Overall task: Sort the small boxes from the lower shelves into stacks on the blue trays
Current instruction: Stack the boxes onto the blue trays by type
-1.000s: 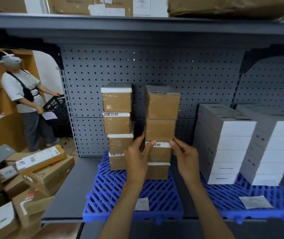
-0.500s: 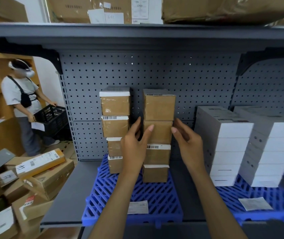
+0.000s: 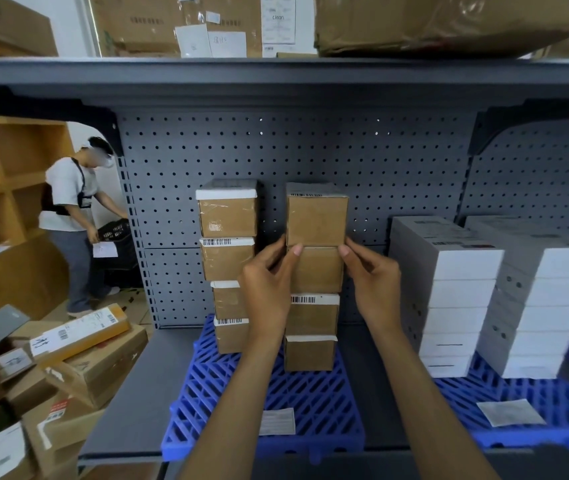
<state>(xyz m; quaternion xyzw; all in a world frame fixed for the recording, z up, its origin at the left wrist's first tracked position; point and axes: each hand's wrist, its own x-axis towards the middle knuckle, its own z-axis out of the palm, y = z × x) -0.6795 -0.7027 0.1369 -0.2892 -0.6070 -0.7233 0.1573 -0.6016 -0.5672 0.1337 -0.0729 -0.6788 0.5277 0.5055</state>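
Two stacks of small brown boxes stand on a blue tray (image 3: 310,403) on the grey shelf. The left stack (image 3: 227,258) is four high and leans a little unevenly. In the right stack, my left hand (image 3: 265,289) and my right hand (image 3: 373,282) grip the second box from the top (image 3: 316,271) from either side, thumbs on its front corners. The top box (image 3: 317,218) rests on it. Two more boxes sit below.
White boxes (image 3: 449,292) are stacked on a second blue tray (image 3: 553,400) to the right. The upper shelf (image 3: 276,74) hangs overhead. Loose cardboard parcels (image 3: 68,358) pile on the floor at left, where a person (image 3: 72,209) holds a black basket.
Both hands have moved up the right stack, from the third box to the second from the top. The person at left has bent toward the basket.
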